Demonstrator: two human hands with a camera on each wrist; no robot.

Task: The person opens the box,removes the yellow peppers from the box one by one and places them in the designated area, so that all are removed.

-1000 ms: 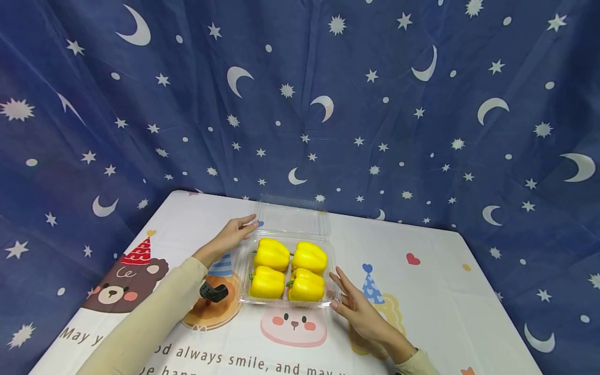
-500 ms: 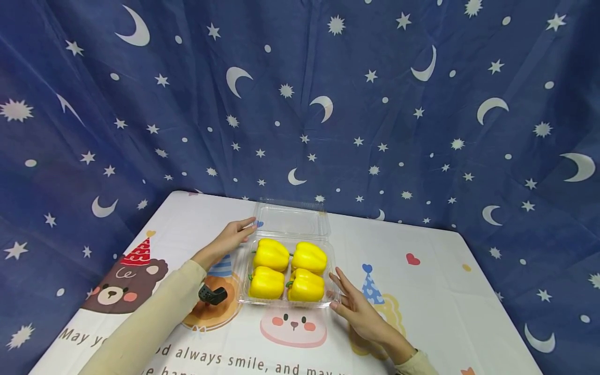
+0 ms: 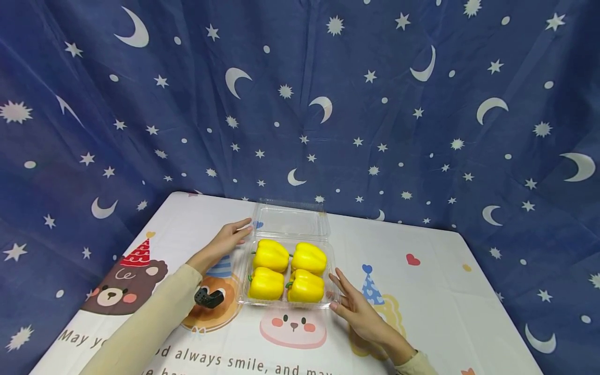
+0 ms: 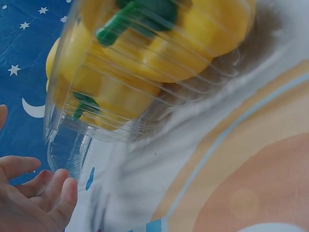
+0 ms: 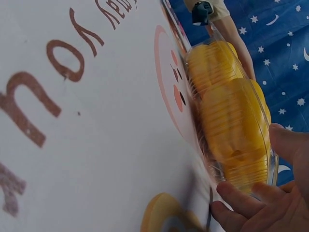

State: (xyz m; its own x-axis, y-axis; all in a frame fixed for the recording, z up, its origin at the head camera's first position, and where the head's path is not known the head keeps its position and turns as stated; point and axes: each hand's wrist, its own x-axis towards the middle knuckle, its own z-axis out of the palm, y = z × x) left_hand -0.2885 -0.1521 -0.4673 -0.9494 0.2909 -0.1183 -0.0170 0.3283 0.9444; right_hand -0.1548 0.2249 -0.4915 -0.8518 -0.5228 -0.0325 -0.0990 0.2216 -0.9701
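A clear plastic clamshell container [image 3: 287, 302] sits on the table with several yellow bell peppers [image 3: 309, 259] in two rows. Its see-through lid [image 3: 290, 221] is folded back on the far side. My left hand [image 3: 225, 239] is just left of the lid's hinge end, its fingers loosely extended and holding nothing. In the left wrist view, that hand [image 4: 36, 198] shows apart from the lid. At the container's right side is my right hand [image 3: 358, 312]. Its relaxed fingers lie along the wall, with the thumb [image 5: 285, 137] at the rim in the right wrist view.
A white tablecloth [image 3: 422, 291] printed with cartoon animals and lettering covers the table. Behind it hangs a dark blue curtain [image 3: 375, 130] with moons and stars. A black strap device [image 3: 209, 298] is on the left wrist.
My left hand has drawn slightly left, away from the lid. The lid has tipped back a little. The right hand, container and peppers stay where they were.
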